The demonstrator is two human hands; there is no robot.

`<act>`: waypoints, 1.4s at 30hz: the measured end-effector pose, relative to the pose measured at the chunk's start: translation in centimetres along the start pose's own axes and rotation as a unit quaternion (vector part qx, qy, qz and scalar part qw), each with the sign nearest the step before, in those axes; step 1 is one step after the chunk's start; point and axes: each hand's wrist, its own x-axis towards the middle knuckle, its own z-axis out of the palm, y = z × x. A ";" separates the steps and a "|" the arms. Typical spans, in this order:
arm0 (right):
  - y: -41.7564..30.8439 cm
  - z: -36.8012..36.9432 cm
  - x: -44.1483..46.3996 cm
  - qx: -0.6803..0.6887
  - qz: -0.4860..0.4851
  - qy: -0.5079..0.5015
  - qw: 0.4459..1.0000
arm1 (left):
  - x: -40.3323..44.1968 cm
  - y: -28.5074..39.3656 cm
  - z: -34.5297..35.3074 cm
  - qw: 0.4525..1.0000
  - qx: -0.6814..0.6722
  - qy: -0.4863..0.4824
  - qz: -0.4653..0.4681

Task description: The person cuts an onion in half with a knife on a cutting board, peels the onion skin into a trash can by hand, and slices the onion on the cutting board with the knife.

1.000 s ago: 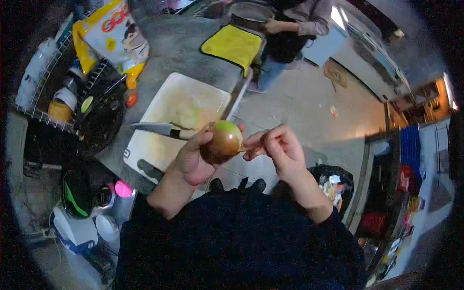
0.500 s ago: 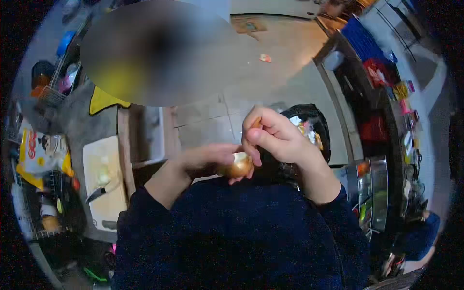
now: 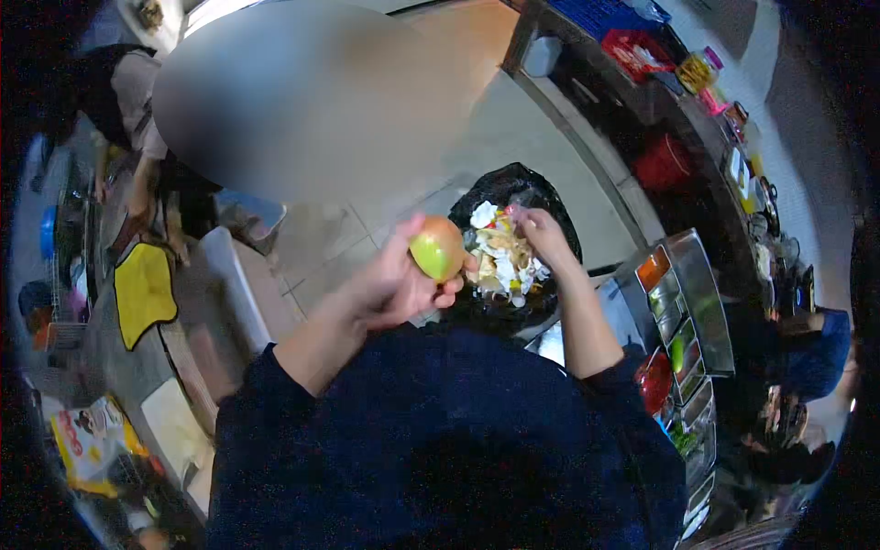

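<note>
My left hand is wrapped from below around an onion, its surface part brown and part pale green. To the right, my right hand reaches over a bin lined with a black bag. Its fingers are bent together, and whatever is between them is hidden. White and brown scraps fill the bin just beneath those fingers.
On the left counter lie a yellow cloth, a white cutting board and a printed food bag. Metal trays of ingredients stand at right. Another person's arm shows at upper left.
The view has turned rightward, bringing the bin nearer the middle. My right hand has gone from beside the onion, with brown skin pinched in it, to over the bin. My left hand keeps the onion.
</note>
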 end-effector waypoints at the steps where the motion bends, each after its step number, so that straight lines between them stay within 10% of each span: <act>1: 2.5 0.8 0.2 -0.124 0.007 0.007 0.992 | 1.1 0.3 -0.4 0.992 -0.112 -0.030 -0.043; 7: 4.3 0.3 1.3 -0.214 0.038 0.148 0.965 | 6.5 3.6 -0.4 0.988 -0.136 -0.016 -0.073; 9: -5.3 -2.9 1.6 0.026 0.040 0.130 0.990 | 7.9 5.4 0.6 0.990 -0.111 0.028 -0.083; 16: -23.9 -5.7 -0.9 -0.044 -0.284 0.201 0.936 | 11.5 9.1 1.7 0.999 -0.013 -0.040 -0.032; 42: -24.0 -4.9 -2.0 -0.118 -0.211 0.274 0.931 | 14.2 10.1 2.0 0.985 0.022 -0.114 -0.127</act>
